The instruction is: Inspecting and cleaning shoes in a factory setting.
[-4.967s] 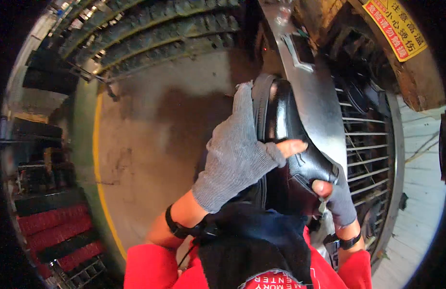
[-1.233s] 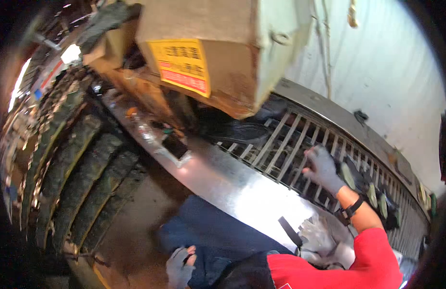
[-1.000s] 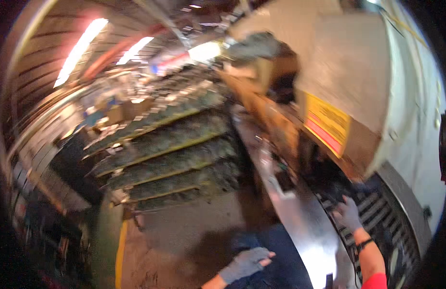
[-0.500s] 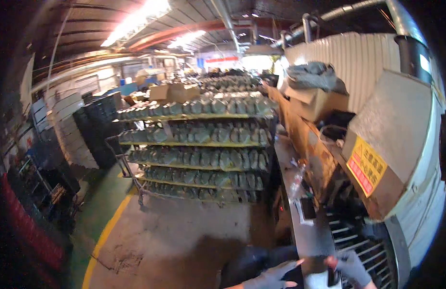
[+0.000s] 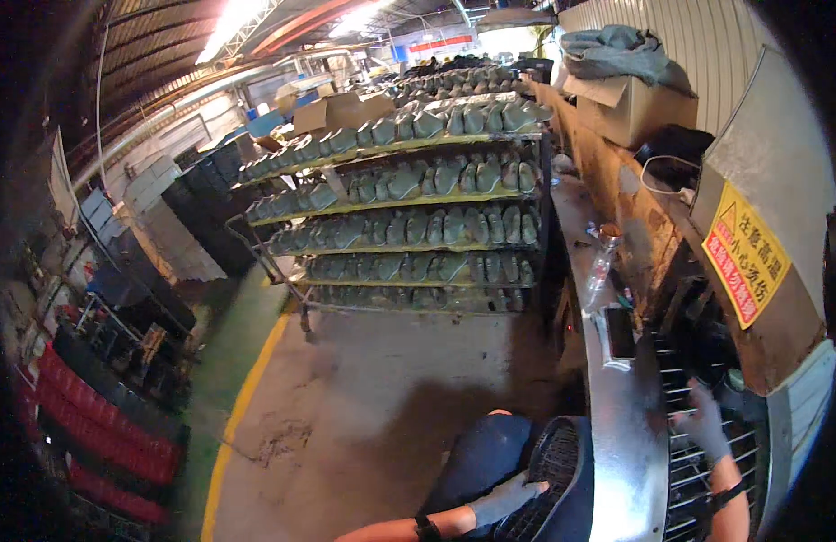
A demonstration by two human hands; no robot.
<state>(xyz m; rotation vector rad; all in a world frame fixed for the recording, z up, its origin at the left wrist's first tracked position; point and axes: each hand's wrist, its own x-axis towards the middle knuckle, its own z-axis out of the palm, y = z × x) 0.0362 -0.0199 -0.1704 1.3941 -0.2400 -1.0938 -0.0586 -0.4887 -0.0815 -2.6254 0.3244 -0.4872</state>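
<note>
My left hand (image 5: 510, 502), in a grey glove with bare fingertips, is closed on a black, treaded shoe sole (image 5: 559, 452) that leans over my dark-clad lap. Part of the sole is hidden behind the hand. My right hand (image 5: 707, 429), gloved the same way, reaches out over a rack of metal rods (image 5: 684, 492) on the right. Its thumb and fingers stand apart, and I see nothing held between them. Just beyond its fingertips, dark shapes sit in shadow under a metal hood (image 5: 779, 181); their kind is unclear.
A metal ledge (image 5: 621, 434) runs beside my lap, bearing a dark phone-like slab (image 5: 620, 332) and a clear plastic bottle (image 5: 600, 271). Ahead stands a wheeled rack (image 5: 409, 217) with several tiers of shoe-shaped pieces. A cardboard box (image 5: 635, 108) sits at the upper right.
My view has tilted downward. The hands were close together by the ledge; now the right one has moved forward over the rods, and the left one is at the sole on my lap.
</note>
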